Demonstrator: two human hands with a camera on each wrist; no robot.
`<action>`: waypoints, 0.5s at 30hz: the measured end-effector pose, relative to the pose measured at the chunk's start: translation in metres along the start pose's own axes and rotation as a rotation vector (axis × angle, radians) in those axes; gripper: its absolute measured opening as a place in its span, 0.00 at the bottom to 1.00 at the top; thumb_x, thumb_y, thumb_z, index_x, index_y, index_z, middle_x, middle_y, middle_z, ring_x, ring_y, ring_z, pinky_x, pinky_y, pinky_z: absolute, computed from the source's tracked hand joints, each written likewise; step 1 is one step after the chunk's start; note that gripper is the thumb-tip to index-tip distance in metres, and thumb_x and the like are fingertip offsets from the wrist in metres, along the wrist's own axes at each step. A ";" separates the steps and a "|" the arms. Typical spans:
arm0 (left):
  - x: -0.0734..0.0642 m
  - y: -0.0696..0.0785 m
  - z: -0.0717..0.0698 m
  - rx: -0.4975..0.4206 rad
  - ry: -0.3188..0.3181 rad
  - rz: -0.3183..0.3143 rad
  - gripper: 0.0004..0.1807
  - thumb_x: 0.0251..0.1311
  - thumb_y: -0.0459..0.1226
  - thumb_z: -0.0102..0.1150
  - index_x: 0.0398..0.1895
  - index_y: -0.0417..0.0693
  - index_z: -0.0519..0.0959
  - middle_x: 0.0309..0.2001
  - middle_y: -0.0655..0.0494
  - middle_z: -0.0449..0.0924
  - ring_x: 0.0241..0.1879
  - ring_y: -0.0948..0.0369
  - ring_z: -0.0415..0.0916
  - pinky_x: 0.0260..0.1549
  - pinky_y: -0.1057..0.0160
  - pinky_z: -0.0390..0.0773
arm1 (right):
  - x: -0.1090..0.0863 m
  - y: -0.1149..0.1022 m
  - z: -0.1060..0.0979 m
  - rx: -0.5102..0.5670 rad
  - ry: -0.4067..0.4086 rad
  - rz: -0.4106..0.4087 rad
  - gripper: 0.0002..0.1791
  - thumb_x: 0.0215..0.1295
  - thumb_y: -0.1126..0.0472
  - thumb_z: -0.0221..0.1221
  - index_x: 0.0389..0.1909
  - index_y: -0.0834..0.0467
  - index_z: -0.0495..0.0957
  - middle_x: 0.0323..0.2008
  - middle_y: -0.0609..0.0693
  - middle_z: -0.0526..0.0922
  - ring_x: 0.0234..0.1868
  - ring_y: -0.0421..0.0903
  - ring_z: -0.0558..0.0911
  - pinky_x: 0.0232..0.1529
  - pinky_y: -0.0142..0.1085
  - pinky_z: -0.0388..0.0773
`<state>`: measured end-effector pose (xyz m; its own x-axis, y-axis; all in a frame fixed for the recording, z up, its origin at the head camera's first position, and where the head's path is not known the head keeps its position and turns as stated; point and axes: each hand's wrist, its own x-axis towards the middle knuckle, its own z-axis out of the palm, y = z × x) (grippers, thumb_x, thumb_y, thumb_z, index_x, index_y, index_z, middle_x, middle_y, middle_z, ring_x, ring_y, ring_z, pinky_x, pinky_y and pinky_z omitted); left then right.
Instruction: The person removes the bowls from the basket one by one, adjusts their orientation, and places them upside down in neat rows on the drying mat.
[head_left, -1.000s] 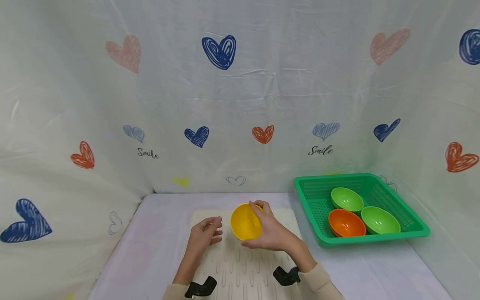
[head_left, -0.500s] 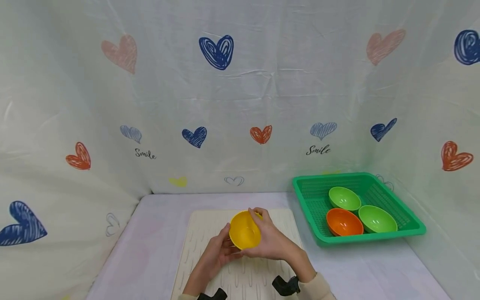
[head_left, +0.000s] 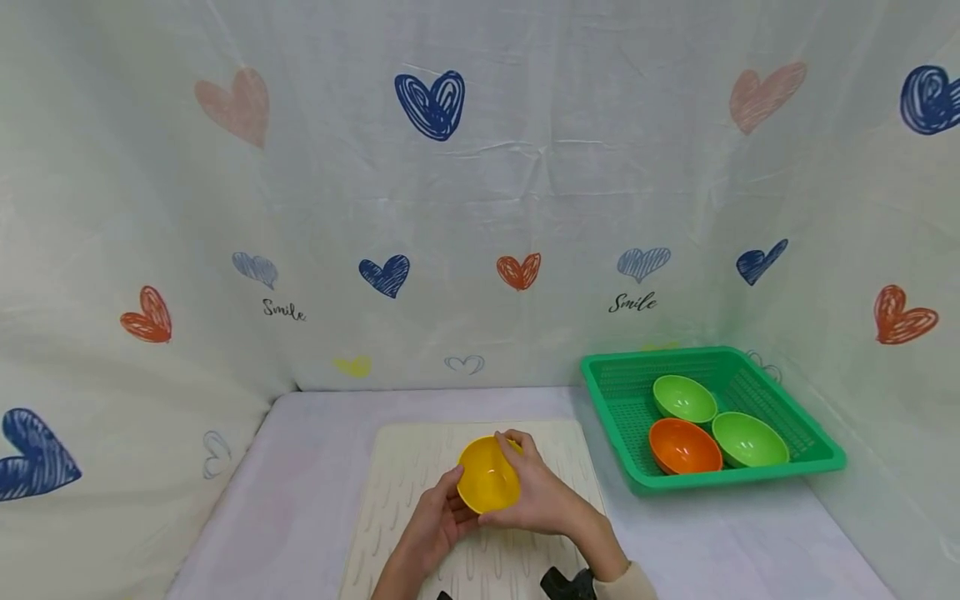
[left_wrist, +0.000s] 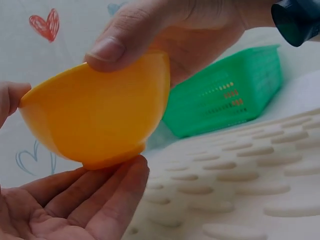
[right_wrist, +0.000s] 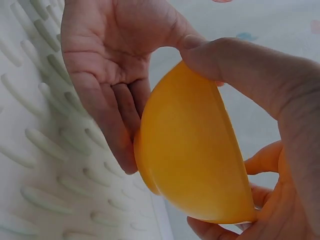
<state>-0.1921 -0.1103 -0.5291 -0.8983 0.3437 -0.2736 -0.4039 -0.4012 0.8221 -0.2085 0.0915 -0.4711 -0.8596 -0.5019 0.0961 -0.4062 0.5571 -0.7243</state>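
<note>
Beige sleeve (head_left: 626,583) and black wrist device (head_left: 567,585) on the right arm lie nearest, at the bottom of the head view. Left hand (head_left: 433,527): thumb on the rim of the yellow bowl (head_left: 486,482), fingers extended beneath its base, gripping the bowl between them. Right hand (head_left: 538,493): thumb on the near rim, fingers on the far rim, gripping the same bowl from its right side. The yellow bowl is held above the cream ribbed mat (head_left: 405,454), its glossy interior facing the head view.

The mat lies between the left and right edges of the counter (head_left: 300,467); its far edge stops short of the counter's back edge. At the counter's back right corner sits a green perforated basket (head_left: 750,477). Inside it, an orange bowl (head_left: 684,447) occupies the front left position, a lime-green bowl (head_left: 750,440) sits just beside it to the right, and a second lime-green bowl (head_left: 684,398) sits behind. Beyond the back edge hangs a white curtain (head_left: 465,192) printed with hearts and the word "Smile".
</note>
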 end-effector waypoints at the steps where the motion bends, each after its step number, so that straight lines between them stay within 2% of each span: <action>1: 0.000 0.000 0.000 -0.006 -0.001 0.001 0.42 0.64 0.60 0.50 0.68 0.35 0.62 0.53 0.44 0.79 0.48 0.55 0.81 0.50 0.59 0.81 | 0.000 0.000 0.001 0.000 -0.003 0.000 0.63 0.42 0.39 0.73 0.75 0.57 0.50 0.71 0.56 0.50 0.59 0.50 0.71 0.54 0.44 0.77; 9: -0.001 -0.002 0.001 -0.073 0.030 -0.019 0.43 0.62 0.59 0.53 0.69 0.36 0.60 0.54 0.44 0.78 0.48 0.56 0.81 0.51 0.59 0.80 | -0.003 0.001 0.004 -0.019 -0.011 0.004 0.64 0.42 0.38 0.73 0.76 0.57 0.49 0.72 0.57 0.50 0.61 0.51 0.70 0.56 0.47 0.76; 15: -0.004 -0.003 0.004 -0.089 0.049 -0.004 0.42 0.62 0.58 0.54 0.68 0.36 0.61 0.53 0.46 0.79 0.47 0.59 0.81 0.51 0.61 0.80 | -0.004 0.002 0.005 -0.037 0.013 -0.008 0.62 0.44 0.35 0.70 0.75 0.56 0.50 0.71 0.54 0.52 0.60 0.49 0.71 0.54 0.45 0.77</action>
<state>-0.1869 -0.1068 -0.5283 -0.9030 0.3049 -0.3028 -0.4196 -0.4745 0.7738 -0.2048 0.0910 -0.4768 -0.8602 -0.4979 0.1101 -0.4237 0.5776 -0.6978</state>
